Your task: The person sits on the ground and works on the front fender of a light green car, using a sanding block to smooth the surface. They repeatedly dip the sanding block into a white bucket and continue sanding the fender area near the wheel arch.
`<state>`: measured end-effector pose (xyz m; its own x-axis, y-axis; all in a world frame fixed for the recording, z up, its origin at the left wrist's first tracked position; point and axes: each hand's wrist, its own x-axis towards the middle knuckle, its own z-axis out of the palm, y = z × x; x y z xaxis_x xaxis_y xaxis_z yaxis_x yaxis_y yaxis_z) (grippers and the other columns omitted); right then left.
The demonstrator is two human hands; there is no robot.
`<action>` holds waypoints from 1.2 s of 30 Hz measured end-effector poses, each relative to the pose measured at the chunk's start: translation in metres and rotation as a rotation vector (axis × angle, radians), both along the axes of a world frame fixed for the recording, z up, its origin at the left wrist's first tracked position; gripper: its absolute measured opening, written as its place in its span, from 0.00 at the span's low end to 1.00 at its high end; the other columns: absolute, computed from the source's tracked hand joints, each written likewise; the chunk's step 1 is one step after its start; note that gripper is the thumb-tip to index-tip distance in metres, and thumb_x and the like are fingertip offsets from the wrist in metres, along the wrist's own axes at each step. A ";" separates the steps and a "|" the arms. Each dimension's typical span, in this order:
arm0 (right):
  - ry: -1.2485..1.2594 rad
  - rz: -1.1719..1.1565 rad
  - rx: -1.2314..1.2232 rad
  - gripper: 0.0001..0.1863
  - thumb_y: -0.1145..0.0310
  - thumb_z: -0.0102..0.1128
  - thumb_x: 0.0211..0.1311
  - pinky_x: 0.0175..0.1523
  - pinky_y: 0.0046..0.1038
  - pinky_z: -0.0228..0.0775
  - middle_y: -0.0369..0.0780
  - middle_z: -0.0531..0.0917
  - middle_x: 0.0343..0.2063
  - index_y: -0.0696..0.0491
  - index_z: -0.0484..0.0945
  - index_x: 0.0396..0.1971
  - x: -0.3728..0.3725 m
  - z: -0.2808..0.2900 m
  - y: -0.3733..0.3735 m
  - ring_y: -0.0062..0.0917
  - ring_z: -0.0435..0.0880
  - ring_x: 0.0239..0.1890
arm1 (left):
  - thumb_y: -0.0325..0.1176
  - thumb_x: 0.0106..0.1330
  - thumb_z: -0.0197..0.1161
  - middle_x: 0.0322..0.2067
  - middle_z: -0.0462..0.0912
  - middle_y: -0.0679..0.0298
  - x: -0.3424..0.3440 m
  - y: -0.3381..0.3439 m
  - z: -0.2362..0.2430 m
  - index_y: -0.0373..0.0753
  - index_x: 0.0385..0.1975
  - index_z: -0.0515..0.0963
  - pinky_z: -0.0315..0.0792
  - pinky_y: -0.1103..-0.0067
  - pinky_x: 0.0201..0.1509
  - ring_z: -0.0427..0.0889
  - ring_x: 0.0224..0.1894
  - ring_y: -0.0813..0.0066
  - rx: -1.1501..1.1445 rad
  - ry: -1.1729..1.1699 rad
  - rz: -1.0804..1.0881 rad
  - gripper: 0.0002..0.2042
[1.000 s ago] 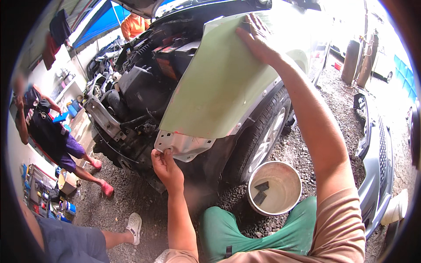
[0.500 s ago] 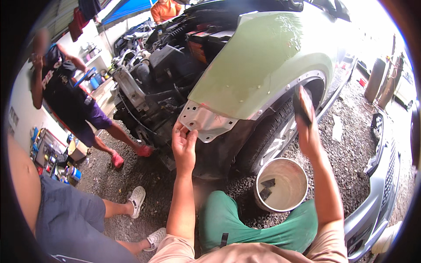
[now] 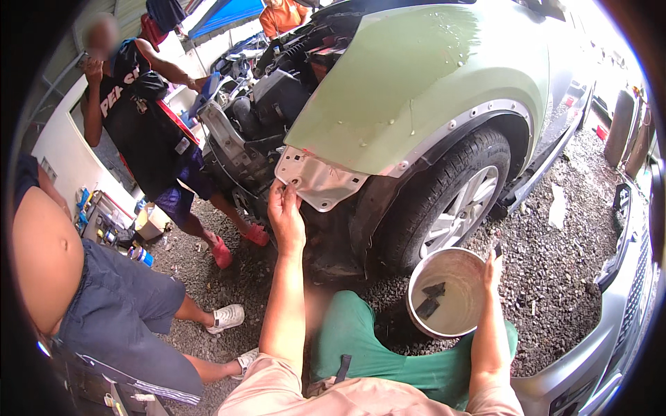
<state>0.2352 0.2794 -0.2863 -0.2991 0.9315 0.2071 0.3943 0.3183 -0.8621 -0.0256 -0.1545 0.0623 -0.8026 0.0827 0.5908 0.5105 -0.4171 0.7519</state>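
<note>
My left hand point(image 3: 284, 211) pinches the lower edge of the silver metal bracket point(image 3: 319, 173) at the front tip of the pale green fender point(image 3: 388, 83). The fender has water drops and streaks on it and sits over the wheel point(image 3: 461, 208). My right hand point(image 3: 491, 270) holds a dark flat pad point(image 3: 497, 251), seen edge-on, at the right rim of the bucket point(image 3: 458, 253). The bucket has cloudy contents and dark flat pieces point(image 3: 431, 298) inside.
A person in a black top point(image 3: 132, 125) stands left by the engine bay. A shirtless person point(image 3: 125, 291) stands close at lower left. A person in orange point(image 3: 277, 21) is behind. A loose bumper point(image 3: 610, 319) lies right on gravel. Gas cylinders point(image 3: 617, 135) stand at upper right.
My right hand has come down from the fender's upper surface to the bucket, with the dark pad in it. My left hand stays on the bracket. The black-topped person has reached toward the engine bay.
</note>
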 end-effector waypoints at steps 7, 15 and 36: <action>-0.107 0.015 -0.103 0.28 0.49 0.39 0.74 0.58 0.47 0.67 0.58 0.80 0.49 0.57 0.69 0.59 -0.001 0.028 -0.037 0.55 0.78 0.52 | 0.31 0.76 0.53 0.49 0.77 0.68 0.002 -0.011 -0.005 0.37 0.55 0.73 0.70 0.77 0.58 0.75 0.52 0.80 -0.019 -0.075 0.080 0.12; -0.171 -0.028 -0.078 0.27 0.49 0.38 0.74 0.54 0.48 0.69 0.57 0.82 0.45 0.56 0.69 0.58 0.002 0.029 -0.032 0.55 0.80 0.48 | 0.29 0.75 0.52 0.43 0.77 0.69 -0.009 -0.004 -0.005 0.35 0.48 0.74 0.69 0.82 0.51 0.74 0.45 0.84 -0.030 -0.028 0.114 0.08; -0.149 0.041 -0.196 0.39 0.41 0.45 0.70 0.65 0.42 0.63 0.61 0.75 0.56 0.63 0.65 0.64 -0.007 0.011 -0.037 0.53 0.73 0.60 | 0.31 0.73 0.58 0.41 0.81 0.66 -0.007 -0.014 -0.007 0.35 0.47 0.75 0.70 0.80 0.54 0.77 0.44 0.81 -0.028 0.036 0.179 0.08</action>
